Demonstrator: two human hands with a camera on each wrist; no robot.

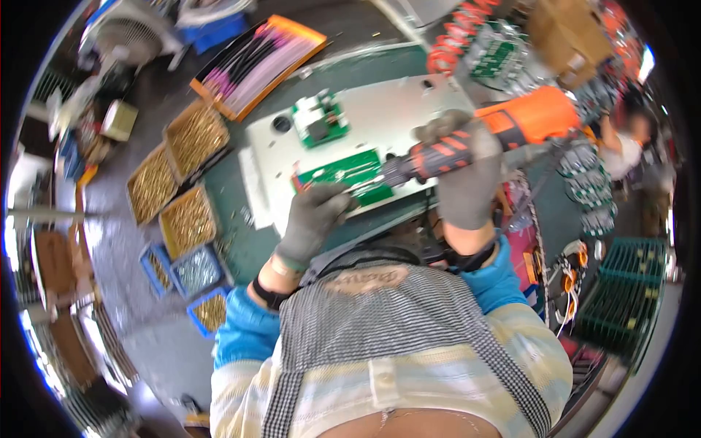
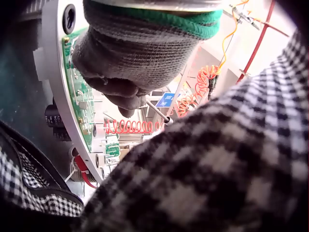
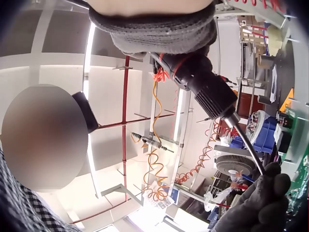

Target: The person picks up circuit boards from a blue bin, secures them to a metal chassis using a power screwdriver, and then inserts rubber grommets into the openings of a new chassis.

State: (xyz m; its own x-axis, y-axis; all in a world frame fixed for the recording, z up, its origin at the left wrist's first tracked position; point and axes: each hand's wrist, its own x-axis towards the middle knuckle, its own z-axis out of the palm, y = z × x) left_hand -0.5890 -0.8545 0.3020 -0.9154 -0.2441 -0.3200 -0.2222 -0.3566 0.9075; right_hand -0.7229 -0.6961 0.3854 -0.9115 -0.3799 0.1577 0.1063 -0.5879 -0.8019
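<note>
My right hand (image 1: 471,179), in a grey knit glove, grips an orange-and-black electric screwdriver (image 1: 529,118) lying nearly level over the work plate. From its dark chuck (image 3: 217,99) a long metal bit (image 3: 248,145) runs to the gloved left hand (image 1: 312,223). The left fingers (image 3: 273,193) pinch the bit near its tip; anything at the tip is hidden by them. Under the bit lies a green circuit board (image 1: 372,191) on a pale plate (image 1: 409,109). Farther up the plate sits another green board (image 1: 336,133) carrying white and black parts.
Bins of brass-coloured small parts (image 1: 191,219) and blue bins (image 1: 197,271) stand at left. An orange-edged box (image 1: 310,35) of dark and pink pieces lies behind. Circuit boards (image 1: 500,55) are piled at back right near a red coiled hose (image 1: 447,55). Another person (image 1: 624,146) is at far right.
</note>
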